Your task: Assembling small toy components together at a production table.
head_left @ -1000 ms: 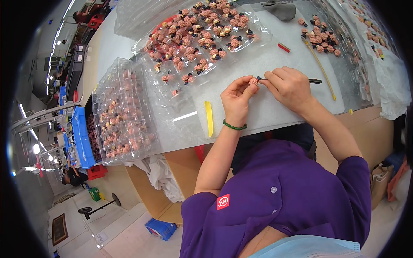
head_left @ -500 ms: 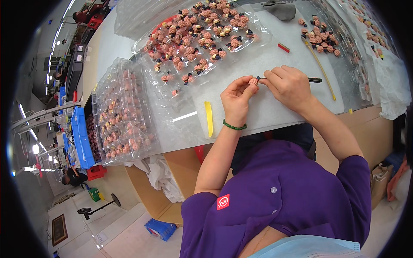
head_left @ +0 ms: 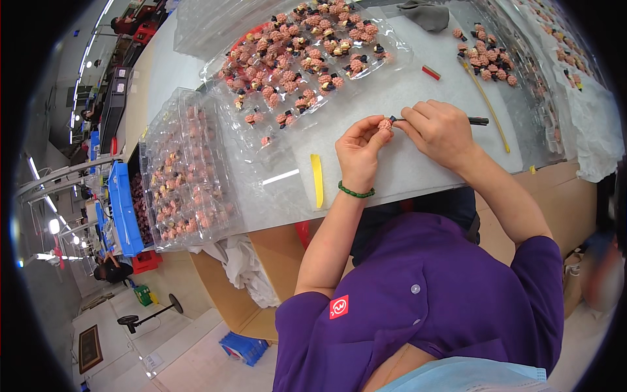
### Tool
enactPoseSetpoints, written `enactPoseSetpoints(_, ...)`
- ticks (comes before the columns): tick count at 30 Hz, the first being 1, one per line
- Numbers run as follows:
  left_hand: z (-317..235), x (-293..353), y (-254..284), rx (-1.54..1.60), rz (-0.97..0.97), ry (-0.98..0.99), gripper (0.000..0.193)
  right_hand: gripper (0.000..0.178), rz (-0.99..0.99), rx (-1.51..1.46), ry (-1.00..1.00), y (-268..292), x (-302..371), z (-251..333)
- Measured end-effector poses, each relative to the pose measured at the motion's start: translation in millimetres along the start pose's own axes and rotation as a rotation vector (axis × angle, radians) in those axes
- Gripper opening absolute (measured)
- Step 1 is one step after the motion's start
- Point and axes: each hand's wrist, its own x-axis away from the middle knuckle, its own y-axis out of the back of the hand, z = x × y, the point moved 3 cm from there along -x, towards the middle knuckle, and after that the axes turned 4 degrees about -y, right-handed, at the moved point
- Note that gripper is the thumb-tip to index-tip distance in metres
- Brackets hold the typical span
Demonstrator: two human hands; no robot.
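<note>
- Grey table point(head_left: 271, 206) in front of the seated worker, with a pale sheet point(head_left: 405, 173) laid over part of it.
- Above the sheet, the left hand point(head_left: 359, 149) pinches a small pink figure point(head_left: 385, 124) between thumb and fingertips.
- Beside it, the right hand point(head_left: 441, 136) is closed around a slim dark stick point(head_left: 479, 121); its middle is hidden in the grip, and I can't tell whether its tip touches the figure's dark top.
- Lying around them: a yellow strip point(head_left: 317, 181), a long yellowish stick point(head_left: 488, 106), a short red-and-green piece point(head_left: 431, 72).
- Beyond, a clear tray point(head_left: 400, 51) crowded with similar figures, a loose pile point(head_left: 490, 57) and a grey cloth point(head_left: 428, 16).
- More figures sit under clear plastic at the left, blurred by glare; trays on the right are cut off by the view's dark rim.
- Below the table's left part, a cardboard box point(head_left: 212, 277) holds crumpled white material.
- Farther off, a blue bin point(head_left: 124, 212), then a co-worker point(head_left: 114, 270), small and hard to make out, and bright ceiling lights.
</note>
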Motion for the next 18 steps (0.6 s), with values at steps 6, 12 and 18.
enactPoseSetpoints(6, 0.7, 0.2, -0.2, 0.007, 0.004, -0.012, 0.024, 0.015, -0.005, 0.003, 0.000, 1.4, -0.2, 0.1)
enactPoseSetpoints(12, -1.9, 0.6, -2.3, 0.015, 0.007, -0.005, 0.023, 0.015, -0.072, 0.040, 0.046, 3.4, -0.7, 0.6)
enactPoseSetpoints(18, -0.4, 0.3, -0.9, 0.026, 0.019, -0.008, 0.024, 0.015, -0.014, 0.013, 0.027, 1.5, 0.1, -0.1)
